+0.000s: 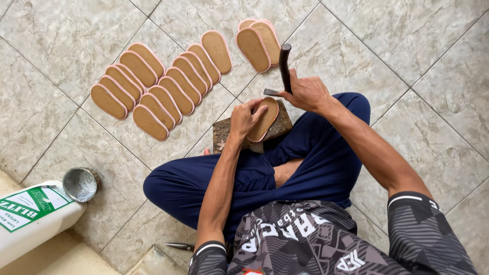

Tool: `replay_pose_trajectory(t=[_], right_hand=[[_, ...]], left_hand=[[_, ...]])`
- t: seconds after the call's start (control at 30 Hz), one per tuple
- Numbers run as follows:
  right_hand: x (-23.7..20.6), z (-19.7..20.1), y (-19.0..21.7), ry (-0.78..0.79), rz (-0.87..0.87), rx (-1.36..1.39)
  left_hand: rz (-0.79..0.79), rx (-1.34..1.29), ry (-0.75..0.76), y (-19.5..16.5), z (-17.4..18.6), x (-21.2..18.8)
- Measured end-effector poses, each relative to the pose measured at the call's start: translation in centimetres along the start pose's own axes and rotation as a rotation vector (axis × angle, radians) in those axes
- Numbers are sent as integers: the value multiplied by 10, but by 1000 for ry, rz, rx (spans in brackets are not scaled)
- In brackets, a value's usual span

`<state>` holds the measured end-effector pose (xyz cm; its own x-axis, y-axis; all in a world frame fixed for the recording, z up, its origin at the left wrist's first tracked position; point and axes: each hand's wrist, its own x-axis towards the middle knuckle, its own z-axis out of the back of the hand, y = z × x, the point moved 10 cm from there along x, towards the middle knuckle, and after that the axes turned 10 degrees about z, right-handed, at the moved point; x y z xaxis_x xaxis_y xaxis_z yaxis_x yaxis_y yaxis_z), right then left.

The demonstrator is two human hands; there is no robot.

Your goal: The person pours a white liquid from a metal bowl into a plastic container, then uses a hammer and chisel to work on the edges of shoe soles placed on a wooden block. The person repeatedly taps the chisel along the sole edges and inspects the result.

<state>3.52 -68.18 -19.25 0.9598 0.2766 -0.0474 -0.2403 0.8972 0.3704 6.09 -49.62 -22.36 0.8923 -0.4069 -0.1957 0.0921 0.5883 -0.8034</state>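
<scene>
We press one tan sole [264, 119] flat on the block [224, 133] with our left hand [244, 120], our right hand [305, 94] clenched round a hammer [284, 66], while some seventeen soles [163, 86] lie in rows to the far left, apparently finished.

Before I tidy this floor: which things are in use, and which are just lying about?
In use: sole under left hand; hammer in right hand; block beneath.

Lying about: rows of soles, small tin, white jug, metal tool.
</scene>
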Motion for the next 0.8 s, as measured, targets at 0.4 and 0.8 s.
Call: replay_pose_trajectory(t=[0.4, 0.8], right_hand=[[4, -3, 16, 45, 94, -72], [-10, 5, -4, -30, 21, -44]], left_hand=[[80, -150, -18, 21, -15, 9], [19, -43, 80, 3, -8, 15]])
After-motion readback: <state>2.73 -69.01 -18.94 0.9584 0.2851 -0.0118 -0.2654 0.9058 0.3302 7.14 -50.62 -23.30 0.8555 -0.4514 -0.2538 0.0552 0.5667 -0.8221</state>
